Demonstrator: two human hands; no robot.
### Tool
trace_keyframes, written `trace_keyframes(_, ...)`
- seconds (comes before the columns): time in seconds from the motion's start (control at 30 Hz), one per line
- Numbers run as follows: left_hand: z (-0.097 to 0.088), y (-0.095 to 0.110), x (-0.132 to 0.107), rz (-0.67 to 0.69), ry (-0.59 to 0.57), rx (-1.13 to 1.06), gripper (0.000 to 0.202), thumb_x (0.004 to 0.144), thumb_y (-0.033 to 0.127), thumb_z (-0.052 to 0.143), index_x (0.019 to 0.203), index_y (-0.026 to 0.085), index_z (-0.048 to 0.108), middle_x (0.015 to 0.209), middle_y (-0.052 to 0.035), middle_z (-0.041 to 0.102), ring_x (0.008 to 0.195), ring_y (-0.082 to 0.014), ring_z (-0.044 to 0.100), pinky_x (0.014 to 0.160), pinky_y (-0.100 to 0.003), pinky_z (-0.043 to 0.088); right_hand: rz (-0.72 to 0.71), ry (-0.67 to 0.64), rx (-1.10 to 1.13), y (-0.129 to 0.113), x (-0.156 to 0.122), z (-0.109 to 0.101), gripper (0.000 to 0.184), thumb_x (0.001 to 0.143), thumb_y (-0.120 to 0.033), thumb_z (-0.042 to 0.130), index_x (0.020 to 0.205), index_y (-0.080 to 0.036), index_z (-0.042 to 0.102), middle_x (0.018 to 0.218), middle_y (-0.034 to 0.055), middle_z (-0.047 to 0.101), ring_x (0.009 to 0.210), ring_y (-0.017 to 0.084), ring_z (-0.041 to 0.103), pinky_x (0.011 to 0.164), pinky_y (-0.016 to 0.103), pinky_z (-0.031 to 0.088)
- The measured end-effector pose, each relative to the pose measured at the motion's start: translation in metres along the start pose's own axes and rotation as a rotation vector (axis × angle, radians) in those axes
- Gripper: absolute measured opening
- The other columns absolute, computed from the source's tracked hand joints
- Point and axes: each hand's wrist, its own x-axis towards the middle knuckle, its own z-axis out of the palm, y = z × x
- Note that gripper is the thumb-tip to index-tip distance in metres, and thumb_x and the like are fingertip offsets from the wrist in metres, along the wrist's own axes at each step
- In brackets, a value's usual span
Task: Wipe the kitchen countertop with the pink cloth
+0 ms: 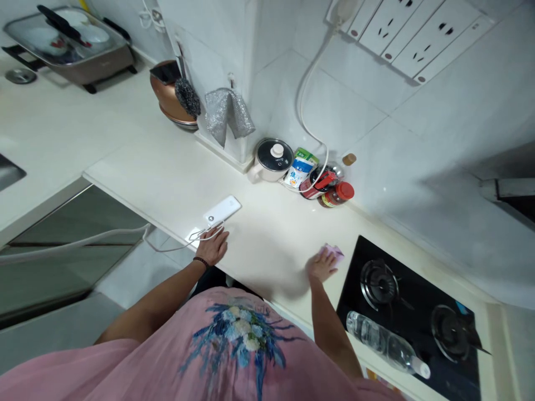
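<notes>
My right hand (322, 266) presses a pink cloth (336, 254) onto the white countertop (267, 250), just left of the black gas stove. The cloth shows past my fingertips. My left hand (212, 246) lies at the counter's front edge with its fingers stretched out, holding nothing I can see. Right beyond its fingertips is a white power bank (225, 209). A white cable (165, 249) loops by that hand and hangs over the edge.
The gas stove (401, 273) carries a clear plastic bottle (387, 341) on its side. Along the wall stand a small lidded pot (273, 159), a seasoning bag (300, 170) and a red-capped jar (336, 195). At the far left is an electric pan (90, 69). A silvery cloth (228, 114) hangs from a hook.
</notes>
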Motion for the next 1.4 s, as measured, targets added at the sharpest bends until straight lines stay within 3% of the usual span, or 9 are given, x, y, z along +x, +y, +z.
trace_keyframes(0.2,-0.001,0.000,0.001,0.012,0.003,0.011,0.043,0.106,0.037,0.048,0.140,0.026,0.071,0.154,-0.0137,0.065,0.150,-0.0367,0.052,0.118,-0.056,0.040,-0.676,-0.203,0.047,-0.171,-0.082,0.016,0.061,0.113,-0.029,0.029,0.172,-0.025,0.041,0.181,0.0145,0.030,0.168,0.034,0.021,0.131,0.068,0.020)
trace_keyframes(0.33,-0.004,0.002,0.002,0.013,-0.022,0.020,0.043,0.106,0.037,0.048,0.140,0.024,0.071,0.154,-0.0147,0.065,0.150,-0.0374,0.052,0.118,-0.057,0.039,-0.932,-0.325,0.092,-0.225,-0.135,0.011,0.059,0.115,-0.035,0.037,0.173,-0.031,0.038,0.184,0.0070,0.023,0.170,0.029,0.013,0.135,0.063,0.009)
trace_keyframes(0.4,-0.005,0.002,0.002,0.000,-0.037,0.013,0.044,0.105,0.036,0.048,0.141,0.024,0.070,0.155,-0.0145,0.064,0.151,-0.0375,0.050,0.120,-0.058,0.036,-0.985,-0.353,0.111,-0.216,-0.143,0.007,0.059,0.116,-0.035,0.037,0.174,-0.033,0.034,0.185,0.0044,0.021,0.171,0.027,0.011,0.135,0.063,0.006)
trace_keyframes(0.5,-0.004,0.003,0.000,-0.039,-0.052,-0.009,0.045,0.105,0.036,0.049,0.143,0.025,0.069,0.157,-0.0132,0.062,0.154,-0.0382,0.046,0.123,-0.058,0.033,-0.942,-0.354,0.096,-0.158,-0.134,0.003,0.057,0.117,-0.034,0.031,0.174,-0.036,0.033,0.184,0.0015,0.023,0.170,0.026,0.012,0.135,0.064,0.005)
trace_keyframes(0.7,-0.001,0.004,-0.001,-0.073,-0.060,-0.037,0.046,0.103,0.036,0.051,0.145,0.028,0.068,0.161,-0.0111,0.058,0.155,-0.0384,0.043,0.125,-0.059,0.030,-0.342,-0.151,-0.038,0.024,-0.098,-0.001,0.062,0.113,-0.034,0.023,0.173,-0.027,0.038,0.179,0.0137,0.034,0.169,0.032,0.019,0.131,0.069,0.020)
trace_keyframes(0.83,-0.002,0.004,-0.001,-0.058,-0.042,-0.034,0.044,0.105,0.039,0.048,0.142,0.025,0.069,0.158,-0.0130,0.061,0.155,-0.0374,0.043,0.123,-0.058,0.032,0.008,0.007,-0.029,0.092,-0.085,0.001,0.066,0.112,-0.037,0.020,0.177,-0.026,0.028,0.178,0.0179,0.035,0.168,0.034,0.023,0.127,0.073,0.026)
trace_keyframes(1.0,-0.001,0.003,0.000,-0.073,-0.056,-0.043,0.045,0.104,0.039,0.049,0.142,0.026,0.068,0.159,-0.0129,0.060,0.154,-0.0372,0.044,0.125,-0.059,0.030,0.100,-0.003,0.008,0.058,-0.083,0.009,0.066,0.112,-0.037,0.019,0.176,-0.025,0.030,0.177,0.0204,0.035,0.167,0.036,0.025,0.125,0.076,0.029)
trace_keyframes(1.23,-0.002,0.005,0.000,-0.070,-0.050,-0.019,0.045,0.103,0.038,0.049,0.142,0.025,0.068,0.159,-0.0132,0.060,0.155,-0.0372,0.043,0.124,-0.059,0.031,-0.685,-0.256,0.056,-0.083,-0.149,0.011,0.062,0.112,-0.036,0.035,0.174,-0.030,0.036,0.184,0.0099,0.024,0.171,0.031,0.012,0.134,0.067,0.013)
trace_keyframes(1.4,-0.004,0.006,0.001,-0.051,-0.041,-0.023,0.044,0.105,0.040,0.048,0.140,0.025,0.069,0.155,-0.0136,0.062,0.154,-0.0374,0.044,0.122,-0.059,0.032,-1.071,-0.363,0.125,-0.098,-0.181,0.007,0.061,0.112,-0.044,0.046,0.172,-0.039,0.038,0.183,0.0024,0.028,0.170,0.027,0.015,0.136,0.062,0.003)
